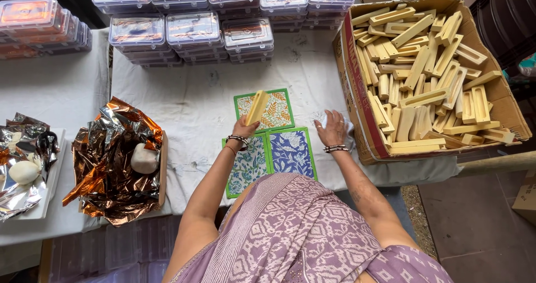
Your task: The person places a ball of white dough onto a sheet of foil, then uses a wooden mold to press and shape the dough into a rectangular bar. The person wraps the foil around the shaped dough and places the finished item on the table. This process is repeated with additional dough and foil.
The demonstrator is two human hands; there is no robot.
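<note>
Nearest, a purple sari (290, 232), then green-edged cards (291, 151) on the bench (190, 104). Left hand (244, 131) closed around a wood block (257, 107) over the upper card (276, 112); right hand (332, 129) spread flat, pressing a white cloth (347, 127). Beside it, a box (363, 110) of blocks.

Stacked clear plastic boxes (192, 31) line the table's far edge, crumpled copper foil (109, 160) lying at left.
</note>
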